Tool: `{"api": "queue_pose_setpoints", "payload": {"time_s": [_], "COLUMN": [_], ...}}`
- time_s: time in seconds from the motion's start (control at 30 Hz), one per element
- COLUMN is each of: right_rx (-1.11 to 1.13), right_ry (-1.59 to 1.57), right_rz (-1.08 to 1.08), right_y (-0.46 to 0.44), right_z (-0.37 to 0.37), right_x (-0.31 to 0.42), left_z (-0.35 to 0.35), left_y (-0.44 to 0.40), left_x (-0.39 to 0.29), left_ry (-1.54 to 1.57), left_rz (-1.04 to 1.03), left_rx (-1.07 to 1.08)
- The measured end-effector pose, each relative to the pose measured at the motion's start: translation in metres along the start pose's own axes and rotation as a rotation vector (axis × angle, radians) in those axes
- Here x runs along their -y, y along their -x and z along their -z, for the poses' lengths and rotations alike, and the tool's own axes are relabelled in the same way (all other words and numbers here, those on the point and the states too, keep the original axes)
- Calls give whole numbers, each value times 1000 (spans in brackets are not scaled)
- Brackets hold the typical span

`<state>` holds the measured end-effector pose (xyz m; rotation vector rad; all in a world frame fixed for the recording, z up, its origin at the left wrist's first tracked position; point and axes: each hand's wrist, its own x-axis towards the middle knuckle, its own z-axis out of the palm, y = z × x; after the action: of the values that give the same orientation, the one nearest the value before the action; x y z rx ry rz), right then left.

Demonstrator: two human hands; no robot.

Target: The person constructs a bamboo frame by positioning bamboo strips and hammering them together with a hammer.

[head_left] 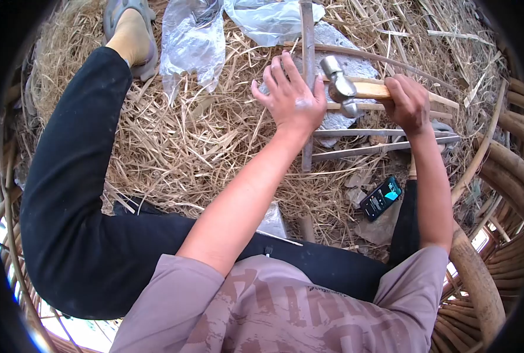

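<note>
My right hand (408,103) is closed round the wooden handle of a hammer (342,88), whose metal head hangs over a pale stone slab (335,122). An upright bamboo strip (308,76) crosses the slab's left side. My left hand (294,94) lies beside this strip with its fingers spread, the thumb resting against it. Several thinner slats run sideways from the strip, among them a grey slat (385,147) below the hammer. Whether the slats are joined to the strip is hard to tell.
Dry straw shavings (203,141) cover the ground. A clear plastic bag (192,44) lies at the top, with another plastic bag (271,20) beside it. A phone (381,199) rests at the lower right. A curved bamboo pole (476,282) stands near my right elbow.
</note>
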<state>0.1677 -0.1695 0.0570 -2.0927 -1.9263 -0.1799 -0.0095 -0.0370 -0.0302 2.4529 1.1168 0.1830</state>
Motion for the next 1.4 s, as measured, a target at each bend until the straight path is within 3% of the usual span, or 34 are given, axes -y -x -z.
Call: {"api": "queue_pose_setpoints", "payload": {"time_s": [0.17,0.3,0.43,0.57,0.7,0.8,0.9,1.0,1.17,1.27,1.4], "right_rx": [279,140,186,150,259,92,79,231,164,239,97], "right_ry": [174,58,154,76,196,120,78,160,36,92,68], "right_rz": [-130,70,-170,45,-246,-35,4,-156,38,-214,-92], "right_y": [-2,-7,6,1,1,-11,-8,-2,2,-1,-10], "right_z": [-31,-22,-33,-11,-27,-13,-12,-22,-19,-32,-29], "right_x": [2,9,9,9,17,15,10,6,-6,2,3], "left_z": [0,3,1,2,-4,3,-1,1,-2,-2,0], "left_y": [1,0,0,0,0,0,-2,0,-2,1,-1], "left_x": [-1,-1,-1,0,-1,0,-1,-4,0,-3,0], "left_ry": [29,22,52,53,29,90,17,10,-13,13,16], "left_rz": [-6,-27,-14,-17,4,12,26,14,-4,-10,7], "left_rx": [-2,-14,7,3,-20,15,-22,-26,-48,-53,-53]}}
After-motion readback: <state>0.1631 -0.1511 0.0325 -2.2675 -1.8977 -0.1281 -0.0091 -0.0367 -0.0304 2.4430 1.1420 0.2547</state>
